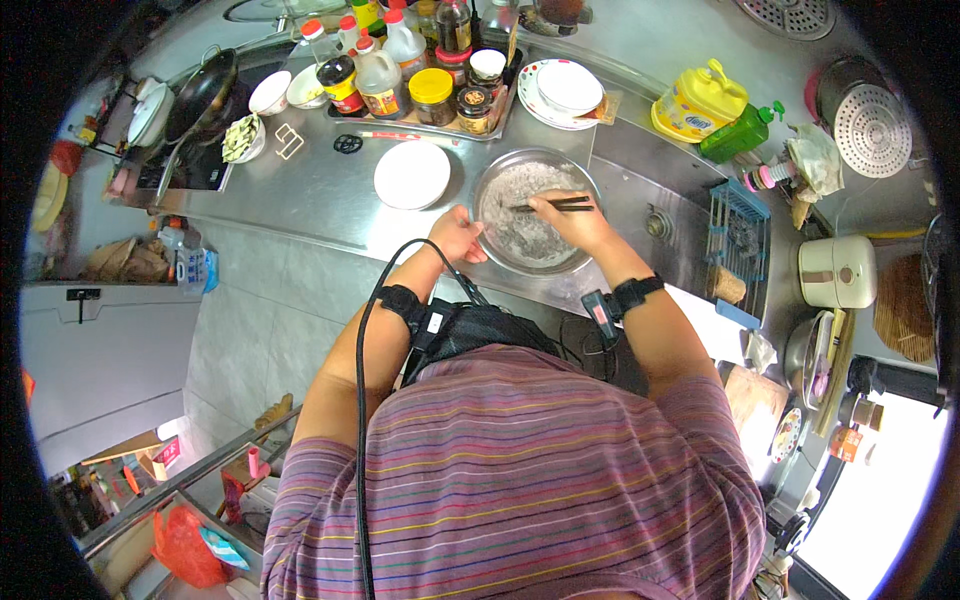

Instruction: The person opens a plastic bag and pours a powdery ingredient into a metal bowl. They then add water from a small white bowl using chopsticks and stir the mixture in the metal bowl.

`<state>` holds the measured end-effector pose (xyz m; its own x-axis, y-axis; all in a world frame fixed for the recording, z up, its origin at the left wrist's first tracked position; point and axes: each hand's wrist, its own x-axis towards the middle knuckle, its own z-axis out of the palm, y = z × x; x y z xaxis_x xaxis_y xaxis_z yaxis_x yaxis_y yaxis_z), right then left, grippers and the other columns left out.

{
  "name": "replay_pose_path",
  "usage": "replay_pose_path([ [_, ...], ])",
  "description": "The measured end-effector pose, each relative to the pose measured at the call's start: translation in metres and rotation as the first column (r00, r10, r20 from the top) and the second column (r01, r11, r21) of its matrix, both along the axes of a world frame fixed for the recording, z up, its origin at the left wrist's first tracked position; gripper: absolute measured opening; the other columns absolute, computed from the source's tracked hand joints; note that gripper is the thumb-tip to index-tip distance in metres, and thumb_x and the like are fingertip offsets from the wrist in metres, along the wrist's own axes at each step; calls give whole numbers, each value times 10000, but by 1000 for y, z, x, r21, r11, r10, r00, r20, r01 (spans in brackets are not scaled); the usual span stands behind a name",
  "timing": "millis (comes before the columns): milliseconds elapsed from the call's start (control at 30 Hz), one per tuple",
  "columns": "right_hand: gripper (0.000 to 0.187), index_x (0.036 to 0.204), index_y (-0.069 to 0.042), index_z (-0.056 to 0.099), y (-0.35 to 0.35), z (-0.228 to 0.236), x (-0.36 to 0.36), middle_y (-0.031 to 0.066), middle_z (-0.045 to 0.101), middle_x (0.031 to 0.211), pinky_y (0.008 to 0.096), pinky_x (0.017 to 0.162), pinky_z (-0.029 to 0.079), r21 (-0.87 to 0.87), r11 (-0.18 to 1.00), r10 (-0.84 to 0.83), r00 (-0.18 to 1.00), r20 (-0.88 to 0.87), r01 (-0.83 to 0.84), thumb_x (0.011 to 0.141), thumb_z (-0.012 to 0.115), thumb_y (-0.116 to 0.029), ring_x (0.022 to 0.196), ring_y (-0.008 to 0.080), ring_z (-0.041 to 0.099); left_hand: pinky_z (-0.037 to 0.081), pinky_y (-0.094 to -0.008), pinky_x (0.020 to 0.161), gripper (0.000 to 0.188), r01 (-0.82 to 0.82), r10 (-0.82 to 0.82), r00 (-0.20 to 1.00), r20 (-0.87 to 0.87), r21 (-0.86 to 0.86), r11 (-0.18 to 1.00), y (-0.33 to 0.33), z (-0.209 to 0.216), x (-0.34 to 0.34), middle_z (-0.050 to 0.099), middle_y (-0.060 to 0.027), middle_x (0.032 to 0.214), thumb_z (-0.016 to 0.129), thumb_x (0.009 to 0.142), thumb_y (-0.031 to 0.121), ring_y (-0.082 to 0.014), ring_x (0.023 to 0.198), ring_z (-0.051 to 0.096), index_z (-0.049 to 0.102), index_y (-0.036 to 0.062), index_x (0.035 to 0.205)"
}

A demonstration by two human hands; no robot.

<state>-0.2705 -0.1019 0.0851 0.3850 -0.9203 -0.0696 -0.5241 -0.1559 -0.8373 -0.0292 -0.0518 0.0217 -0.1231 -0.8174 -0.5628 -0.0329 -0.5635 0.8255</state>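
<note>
A wide metal bowl (533, 268) stands on the steel counter, holding a whitish, crumbly, flour-like mixture (522, 188). My left hand (458, 236) grips the bowl's left rim, fingers curled against its edge. Over the bowl's right side, my right hand (570, 219) is closed around dark chopsticks (576, 204). Their tips reach down into the mixture near the middle. A white round dish (412, 175) sits just left of the bowl, touched by neither hand.
Behind are a tray of sauce bottles and jars (431, 96) and stacked plates (568, 88). A sink (655, 185) with a blue rack (738, 240) lies right. Far left, a wok (203, 95) stands by a bowl of cut pieces (242, 138). A black cable (361, 400) hangs beside my left arm.
</note>
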Motion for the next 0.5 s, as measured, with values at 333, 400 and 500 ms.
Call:
replay_pose_path([
  [333, 310, 940, -29, 686, -25, -1, 10, 108, 678, 778, 297, 674, 490, -26, 981, -184, 958, 220, 194, 895, 622, -328, 697, 164, 629, 549, -338, 444, 178, 29, -28, 999, 22, -20, 999, 0, 0, 0, 636, -210, 709, 517, 965, 132, -277, 562, 671, 361, 57, 923],
  [400, 274, 974, -47, 677, -14, -7, 16, 96, 689, 823, 296, 700, 494, 23, 996, 87, 992, 97, -89, 908, 619, -306, 741, 166, 643, 548, -333, 443, 177, 5, -5, 1000, 9, -20, 1000, 3, 1, 1, 636, -209, 712, 517, 965, 131, -277, 569, 674, 360, 59, 926],
  [500, 310, 975, -27, 677, -7, -3, -3, 90, 697, 815, 298, 659, 519, 173, 985, -13, 997, 71, 0, 910, 618, -324, 698, 145, 660, 553, -333, 451, 175, 42, -42, 999, 3, -43, 998, 4, 3, 4, 633, -201, 715, 518, 963, 128, -279, 585, 679, 360, 61, 931],
])
